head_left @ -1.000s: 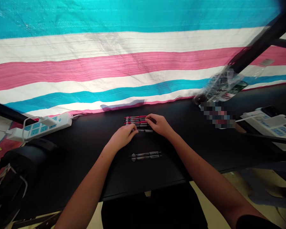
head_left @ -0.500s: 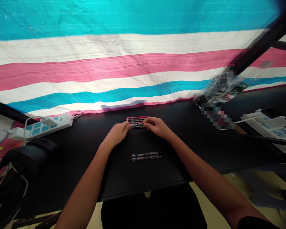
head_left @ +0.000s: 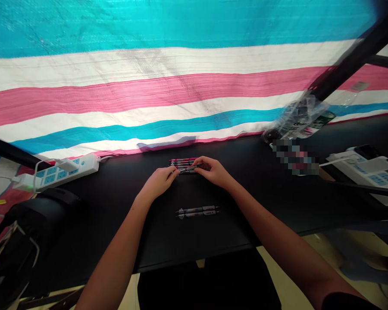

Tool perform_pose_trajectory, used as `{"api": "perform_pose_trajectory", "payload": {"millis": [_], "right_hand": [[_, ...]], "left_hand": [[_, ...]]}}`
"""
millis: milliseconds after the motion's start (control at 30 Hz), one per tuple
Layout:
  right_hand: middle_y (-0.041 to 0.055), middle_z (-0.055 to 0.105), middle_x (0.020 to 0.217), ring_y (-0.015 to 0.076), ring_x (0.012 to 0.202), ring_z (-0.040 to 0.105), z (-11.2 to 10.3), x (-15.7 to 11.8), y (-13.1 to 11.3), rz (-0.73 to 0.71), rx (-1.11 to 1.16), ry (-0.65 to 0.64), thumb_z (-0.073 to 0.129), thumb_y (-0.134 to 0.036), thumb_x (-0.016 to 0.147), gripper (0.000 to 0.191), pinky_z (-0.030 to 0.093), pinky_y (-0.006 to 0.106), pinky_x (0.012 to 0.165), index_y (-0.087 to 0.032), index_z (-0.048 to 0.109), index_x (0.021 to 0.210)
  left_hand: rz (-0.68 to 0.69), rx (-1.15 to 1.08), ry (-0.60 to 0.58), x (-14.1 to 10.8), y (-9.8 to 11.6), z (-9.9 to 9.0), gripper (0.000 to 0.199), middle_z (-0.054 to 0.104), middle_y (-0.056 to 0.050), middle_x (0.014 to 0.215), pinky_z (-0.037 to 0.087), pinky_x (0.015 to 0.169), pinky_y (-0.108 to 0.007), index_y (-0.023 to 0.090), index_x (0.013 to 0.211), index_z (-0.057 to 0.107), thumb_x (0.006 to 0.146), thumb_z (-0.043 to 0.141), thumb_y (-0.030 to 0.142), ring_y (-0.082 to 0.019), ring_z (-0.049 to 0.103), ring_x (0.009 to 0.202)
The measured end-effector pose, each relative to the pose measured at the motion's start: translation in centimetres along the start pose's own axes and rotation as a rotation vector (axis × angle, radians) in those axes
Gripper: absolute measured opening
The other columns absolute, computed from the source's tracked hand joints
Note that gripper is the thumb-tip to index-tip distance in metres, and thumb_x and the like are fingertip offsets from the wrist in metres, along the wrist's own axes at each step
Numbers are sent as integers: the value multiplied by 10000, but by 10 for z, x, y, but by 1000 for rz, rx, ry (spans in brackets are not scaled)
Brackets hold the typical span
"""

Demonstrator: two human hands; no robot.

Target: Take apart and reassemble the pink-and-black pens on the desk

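Between my hands is a grey pen (head_left: 187, 169), its ends pinched by the fingertips of my left hand (head_left: 161, 179) and my right hand (head_left: 211, 171). Both hands are closed. Just beyond and beneath it, a row of several pens (head_left: 183, 162) lies side by side on the black table (head_left: 123, 206), the farthest one red. My fingers hide parts of this row. Nearer to me, two grey and clear pens (head_left: 197, 211) lie parallel, apart from both hands.
A white power strip (head_left: 64, 170) with plugs and cables stands at the left, near a dark object (head_left: 51, 211). On the right are a plastic bag (head_left: 305, 116), a blurred-out device (head_left: 295, 158) and another power strip (head_left: 371, 170). A striped sheet (head_left: 181, 90) hangs behind the table.
My right hand's end of the grey pen has risen slightly, so the pen tilts more. The fingers of both hands have shifted a little. The two nearer pens have not moved.
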State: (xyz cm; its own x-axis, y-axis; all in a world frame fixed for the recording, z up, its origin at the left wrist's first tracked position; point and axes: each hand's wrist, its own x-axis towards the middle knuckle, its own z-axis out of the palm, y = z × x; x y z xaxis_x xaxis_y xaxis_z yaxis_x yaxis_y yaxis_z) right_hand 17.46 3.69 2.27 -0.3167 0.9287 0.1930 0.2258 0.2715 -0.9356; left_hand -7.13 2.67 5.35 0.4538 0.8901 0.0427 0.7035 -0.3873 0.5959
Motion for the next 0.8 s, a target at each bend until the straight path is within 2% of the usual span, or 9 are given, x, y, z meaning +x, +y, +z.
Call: {"api": "perform_pose_trajectory", "payload": {"millis": [133,300,433,533,633,700,800], "right_hand": [[46,717,972,201,839,673,1,0,0,4,-8,-9,688,-356,852,188,547,347,789,-217,667,976],[28,683,783,185,708,632,0,0,-1,37,-59,-11,628,-403,902,220,517,332,701,-197,691,946],[46,704,911,189,793,643,1,-1,-5,-9,-62,3,650,-366,878,171,520,334,749,-202,665,925],[40,684,905,168,748,616,2,-1,-6,-21,-75,8,659,-347,865,148,507,317,722,-202,637,886],[28,679,877,157,711,603,1,0,-4,3,-33,16,696,-381,846,216,492,300,684,-205,629,952],[13,670,786,153,658,584,-1,0,-3,34,-36,-2,662,-428,878,246,472,290,642,-200,637,967],[1,611,641,141,576,521,-2,0,-2,61,-132,-34,578,-459,931,308,431,288,601,-182,653,820]], "left_hand": [[10,0,16,2,-3,1,338,713,-39,842,427,710,-300,212,833,638,1023,404,366,-215,638,776],[-7,-4,10,1,-1,2,361,693,-26,797,413,696,-297,210,836,639,1029,390,387,-205,630,741],[-29,6,-2,-1,1,1,240,620,23,678,367,604,-277,233,979,637,945,576,463,-180,565,614],[-20,14,13,-2,1,1,225,567,44,622,350,584,-269,240,1023,633,941,586,445,-165,521,561],[22,6,14,-2,2,0,257,607,23,662,362,609,-271,227,934,656,977,528,447,-161,541,591],[52,-1,19,-1,3,0,289,651,2,727,382,638,-276,216,904,667,994,499,434,-169,573,645],[96,0,53,0,3,1,313,691,-39,840,420,709,-289,197,879,685,1006,475,390,-192,619,760]]}}
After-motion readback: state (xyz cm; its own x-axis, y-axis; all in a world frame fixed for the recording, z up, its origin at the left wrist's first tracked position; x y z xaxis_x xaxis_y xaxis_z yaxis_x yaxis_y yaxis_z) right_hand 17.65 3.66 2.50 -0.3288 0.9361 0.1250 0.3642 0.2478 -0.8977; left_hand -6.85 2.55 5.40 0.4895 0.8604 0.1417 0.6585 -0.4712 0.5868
